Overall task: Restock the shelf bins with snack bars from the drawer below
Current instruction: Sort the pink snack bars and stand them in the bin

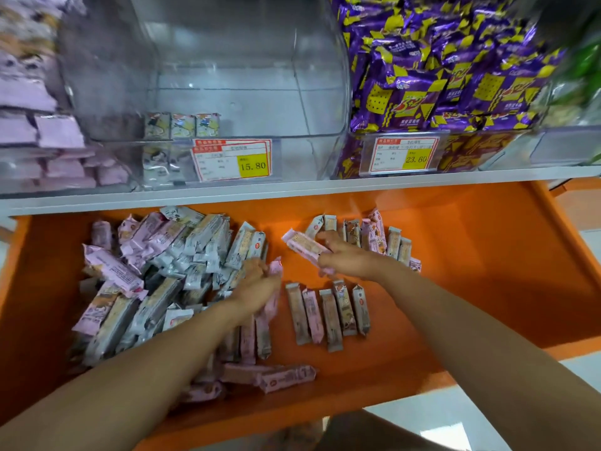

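An orange drawer (471,265) is pulled out below the shelf. A heap of grey and pink snack bars (169,265) fills its left half. My left hand (257,281) sits at the heap's right edge and grips a pink bar (276,270). My right hand (344,258) holds another pink bar (304,245) by one end, lifted over the drawer floor. A short row of bars (328,314) lies below my right hand and another row (374,237) stands behind it. The clear middle bin (201,92) holds only three bars (182,125) at its front.
A bin of pink packets (39,131) stands at the left and a bin piled with purple and yellow packets (448,73) at the right. Price tags 15.80 (234,159) and 23.60 (405,155) hang on the bin fronts. The white shelf edge (292,190) overhangs the drawer's back.
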Tool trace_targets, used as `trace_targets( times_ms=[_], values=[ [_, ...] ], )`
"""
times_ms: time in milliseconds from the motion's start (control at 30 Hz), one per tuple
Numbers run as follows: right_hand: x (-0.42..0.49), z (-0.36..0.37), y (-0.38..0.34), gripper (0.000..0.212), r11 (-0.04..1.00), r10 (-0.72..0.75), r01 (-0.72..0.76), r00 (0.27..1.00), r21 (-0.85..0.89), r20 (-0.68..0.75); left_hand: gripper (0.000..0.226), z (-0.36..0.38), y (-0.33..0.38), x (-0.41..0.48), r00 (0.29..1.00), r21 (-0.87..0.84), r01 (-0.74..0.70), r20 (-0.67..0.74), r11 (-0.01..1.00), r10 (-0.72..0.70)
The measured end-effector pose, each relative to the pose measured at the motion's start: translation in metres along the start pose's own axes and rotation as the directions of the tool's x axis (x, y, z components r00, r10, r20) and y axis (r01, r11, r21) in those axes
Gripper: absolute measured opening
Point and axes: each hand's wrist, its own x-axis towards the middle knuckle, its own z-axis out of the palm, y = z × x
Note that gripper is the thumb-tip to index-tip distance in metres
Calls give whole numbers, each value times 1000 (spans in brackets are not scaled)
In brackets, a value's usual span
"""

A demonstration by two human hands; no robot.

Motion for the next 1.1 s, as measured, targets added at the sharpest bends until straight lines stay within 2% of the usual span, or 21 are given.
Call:
trace_targets(
  times_ms=[67, 133, 233, 300, 333, 367, 433, 500, 600, 700, 767, 900, 967, 1033, 1100],
  values=[
    [-10, 5, -17, 58, 999, -25, 26, 1000, -21, 4, 19, -11, 5, -11, 995, -154, 68, -64, 986, -78],
    [-18, 13, -33, 50, 999, -42, 42, 999, 10, -22, 24, -25, 8, -19, 989, -228, 100, -87, 968, -122],
    [-28, 30, -51, 43, 993, -78, 82, 996, 87, -44, 55, -49, 12, -40, 991, -261, 117, -39, 958, -131],
    [-34, 42, -63, 38, 989, -103, 108, 993, 101, -54, 35, -61, 12, -53, 992, -363, 103, -35, 926, -124],
    [-37, 47, -68, 42, 988, -111, 117, 992, 100, -65, 22, -67, 12, -59, 993, -390, 99, -19, 916, -115],
    [-39, 52, -73, 47, 987, -120, 128, 990, 102, -80, 18, -73, 14, -67, 994, -409, 90, -12, 908, -104],
    [-45, 63, -83, 57, 981, -134, 148, 985, 129, -110, 30, -84, 10, -77, 997, -461, 37, -37, 887, -61],
    [-52, 72, -95, 53, 971, -154, 176, 978, 160, -138, 40, -96, 9, -90, 998, -503, -15, -64, 864, -20],
    [-67, 86, -112, 38, 960, -199, 223, 968, 170, -150, 28, -111, 11, -112, 999, -599, -41, -43, 800, 20],
    [-81, 103, -128, 33, 954, -241, 264, 958, 142, -158, 14, -123, 15, -135, 999, -576, -47, -30, 816, 36],
    [-89, 113, -138, 29, 949, -274, 295, 947, 114, -168, 4, -128, 18, -151, 994, -512, -109, -54, 852, 94],
    [-106, 122, -159, 24, 927, -337, 365, 912, 85, -234, 5, -144, 22, -181, 955, -456, -296, -177, 839, 240],
    [-115, 124, -168, 23, 916, -346, 383, 904, 120, -251, 5, -157, 24, -194, 935, -425, -338, -249, 840, 250],
    [-123, 126, -177, 29, 900, -359, 404, 900, 164, -248, 6, -168, 29, -207, 931, -393, -340, -269, 855, 246],
    [-128, 127, -187, 47, 890, -374, 421, 894, 174, -247, 10, -179, 33, -217, 937, -402, -324, -259, 856, 233]
  ],
)
